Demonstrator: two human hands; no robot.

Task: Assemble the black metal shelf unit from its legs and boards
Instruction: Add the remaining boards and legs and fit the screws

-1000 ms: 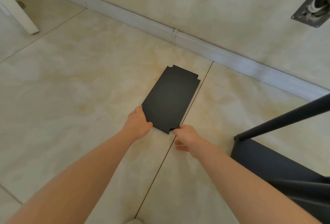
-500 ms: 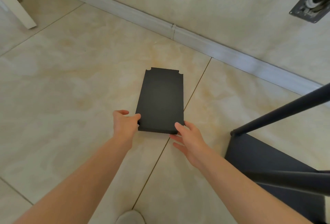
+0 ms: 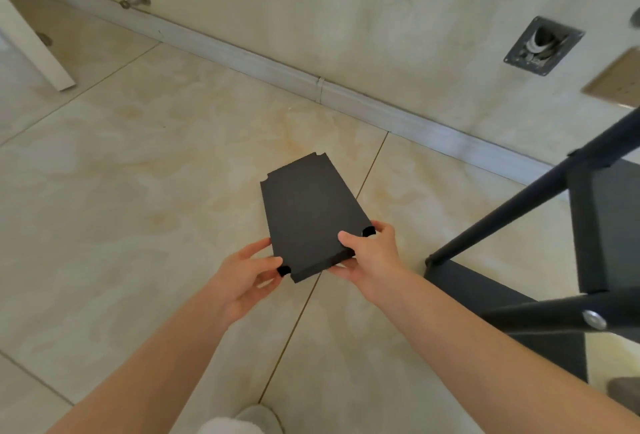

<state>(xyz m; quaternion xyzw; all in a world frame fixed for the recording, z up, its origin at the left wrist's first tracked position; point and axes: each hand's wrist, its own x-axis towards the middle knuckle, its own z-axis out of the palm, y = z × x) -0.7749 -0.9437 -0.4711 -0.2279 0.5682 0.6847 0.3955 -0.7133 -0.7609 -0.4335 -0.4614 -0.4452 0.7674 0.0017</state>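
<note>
Board: the black board [image 3: 304, 212], notched at its corners, is in the air above the tiled floor [image 3: 138, 226], left of the part-built frame [image 3: 519, 215].
Hands: the left hand [image 3: 242, 271] grips its near left corner and the right hand [image 3: 370, 257] its near right corner, thumbs on top.
Change: a second ago it lay flat on the tiles; now it is lifted — probably bound for the frame.
Writing: none legible.

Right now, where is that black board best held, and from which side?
Its near short edge, one hand beside each notched corner, coming from the person's side. The black board is thin and flat, so the left hand and right hand pinch it there.
</note>
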